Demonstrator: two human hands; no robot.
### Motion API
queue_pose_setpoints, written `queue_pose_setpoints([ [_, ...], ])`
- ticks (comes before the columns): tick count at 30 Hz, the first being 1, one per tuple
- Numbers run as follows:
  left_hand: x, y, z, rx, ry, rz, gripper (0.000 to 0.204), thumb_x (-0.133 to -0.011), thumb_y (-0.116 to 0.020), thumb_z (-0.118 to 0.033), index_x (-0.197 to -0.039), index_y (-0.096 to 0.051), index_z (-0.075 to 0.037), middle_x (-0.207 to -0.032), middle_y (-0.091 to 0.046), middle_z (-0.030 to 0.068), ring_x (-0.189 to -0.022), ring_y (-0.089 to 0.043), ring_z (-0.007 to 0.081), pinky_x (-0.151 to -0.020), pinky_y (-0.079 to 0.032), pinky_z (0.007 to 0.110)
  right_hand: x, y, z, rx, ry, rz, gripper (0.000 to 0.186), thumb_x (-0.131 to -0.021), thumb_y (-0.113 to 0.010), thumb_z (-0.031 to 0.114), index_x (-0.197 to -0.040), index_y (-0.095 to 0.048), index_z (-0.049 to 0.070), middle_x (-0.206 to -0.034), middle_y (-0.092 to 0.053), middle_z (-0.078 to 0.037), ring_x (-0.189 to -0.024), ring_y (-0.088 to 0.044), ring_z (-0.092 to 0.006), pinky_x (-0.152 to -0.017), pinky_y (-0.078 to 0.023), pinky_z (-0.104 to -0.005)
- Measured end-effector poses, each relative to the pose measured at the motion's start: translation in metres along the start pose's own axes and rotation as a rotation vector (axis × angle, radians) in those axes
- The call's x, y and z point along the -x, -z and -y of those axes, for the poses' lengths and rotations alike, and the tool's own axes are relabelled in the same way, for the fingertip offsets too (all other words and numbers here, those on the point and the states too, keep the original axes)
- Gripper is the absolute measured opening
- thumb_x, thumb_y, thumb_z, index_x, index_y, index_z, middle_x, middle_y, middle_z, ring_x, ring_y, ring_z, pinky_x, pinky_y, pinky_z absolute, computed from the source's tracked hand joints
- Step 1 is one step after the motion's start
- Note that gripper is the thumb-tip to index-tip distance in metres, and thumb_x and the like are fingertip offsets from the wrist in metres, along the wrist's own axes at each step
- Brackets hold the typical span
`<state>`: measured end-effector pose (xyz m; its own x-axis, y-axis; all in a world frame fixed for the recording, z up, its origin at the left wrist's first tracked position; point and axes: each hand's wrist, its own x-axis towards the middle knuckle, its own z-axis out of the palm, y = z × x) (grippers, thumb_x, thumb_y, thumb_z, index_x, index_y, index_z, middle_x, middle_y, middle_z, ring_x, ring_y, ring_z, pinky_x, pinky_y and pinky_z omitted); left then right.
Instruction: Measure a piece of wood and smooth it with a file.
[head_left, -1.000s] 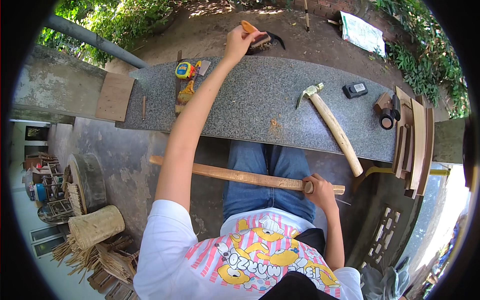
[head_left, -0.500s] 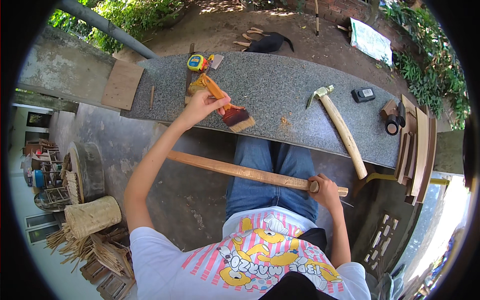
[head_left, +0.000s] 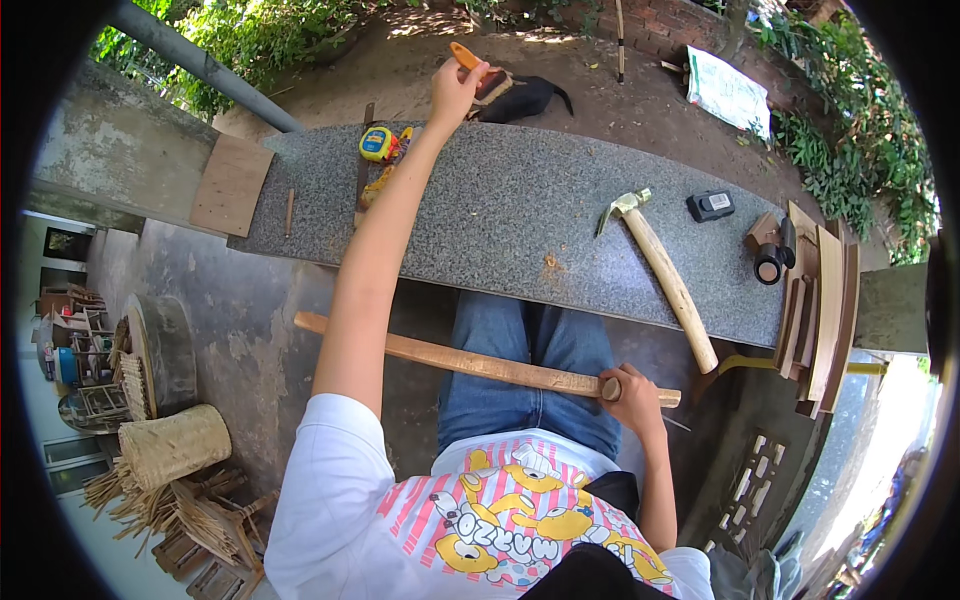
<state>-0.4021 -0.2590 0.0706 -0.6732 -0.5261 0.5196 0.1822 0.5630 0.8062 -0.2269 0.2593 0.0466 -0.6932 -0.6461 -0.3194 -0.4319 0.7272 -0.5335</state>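
My left arm stretches over the grey stone slab, and my left hand [head_left: 456, 90] is closed round the orange handle of a paintbrush [head_left: 492, 86] beyond the slab's far edge. The bristles point down to the right. Across my thighs lies a long wooden strip [head_left: 480, 366]. At its right end my right hand [head_left: 634, 397] is closed on a wooden-handled tool [head_left: 611, 389], whose round butt shows; a thin metal shaft sticks out beyond the hand. My fingers hide the rest of it, and I cannot tell whether they also grip the strip.
A claw hammer [head_left: 665, 275], a small black device [head_left: 710, 205] and a yellow tape measure [head_left: 377, 144] rest on the stone slab [head_left: 500, 210]. Wooden boards [head_left: 826, 310] stack at its right end. A dark animal [head_left: 522, 101] lies on the ground beyond. Bundled sticks and a woven basket [head_left: 175, 446] stand left.
My left hand has carried the paintbrush forward from above the slab's near side past its far edge. My right hand keeps its hold by the strip. The whole view has shifted slightly.
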Motion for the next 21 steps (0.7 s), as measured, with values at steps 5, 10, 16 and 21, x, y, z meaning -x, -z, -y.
queue_pose_setpoints([
  [5,0.039,0.021,-0.061,0.215,0.122,0.312,0.027,-0.092,-0.066,-0.023,-0.101,-0.064,0.003,-0.083,-0.067,0.0047,-0.067,-0.061,0.0087,-0.061,-0.049,0.023,0.000,0.002,-0.005,-0.017,-0.032,-0.005,0.027,-0.065,-0.076,0.012,-0.091,-0.070,0.011,-0.086,-0.064,-0.010,-0.079,-0.065,-0.0341,-0.071,-0.053,-0.0419],
  [10,0.103,0.110,-0.110,0.171,0.551,1.088,0.022,-0.092,-0.066,-0.021,-0.098,-0.064,0.000,-0.086,-0.065,0.0032,-0.072,-0.060,0.0090,-0.066,-0.049,0.023,-0.007,0.005,-0.006,0.004,-0.010,0.044,0.028,-0.064,-0.076,0.013,-0.091,-0.071,0.011,-0.087,-0.065,-0.010,-0.079,-0.065,-0.0342,-0.072,-0.053,-0.0422],
  [16,0.111,0.114,-0.076,0.085,0.527,1.182,0.021,-0.091,-0.067,-0.021,-0.098,-0.064,-0.001,-0.087,-0.065,0.0038,-0.072,-0.060,0.0092,-0.067,-0.049,0.024,-0.008,0.004,-0.008,-0.007,0.034,0.043,0.024,-0.065,-0.072,0.012,-0.089,-0.071,0.013,-0.085,-0.063,-0.010,-0.076,-0.065,-0.0345,-0.070,-0.053,-0.0441],
  [21,0.038,0.058,-0.017,0.059,0.083,0.445,0.023,-0.091,-0.066,-0.021,-0.101,-0.063,-0.001,-0.090,-0.066,0.0030,-0.074,-0.060,0.0097,-0.067,-0.048,0.024,-0.008,0.001,-0.004,0.013,0.000,0.058,0.032,-0.060,-0.078,0.013,-0.091,-0.071,0.011,-0.087,-0.065,-0.010,-0.079,-0.065,-0.0345,-0.072,-0.052,-0.0430],
])
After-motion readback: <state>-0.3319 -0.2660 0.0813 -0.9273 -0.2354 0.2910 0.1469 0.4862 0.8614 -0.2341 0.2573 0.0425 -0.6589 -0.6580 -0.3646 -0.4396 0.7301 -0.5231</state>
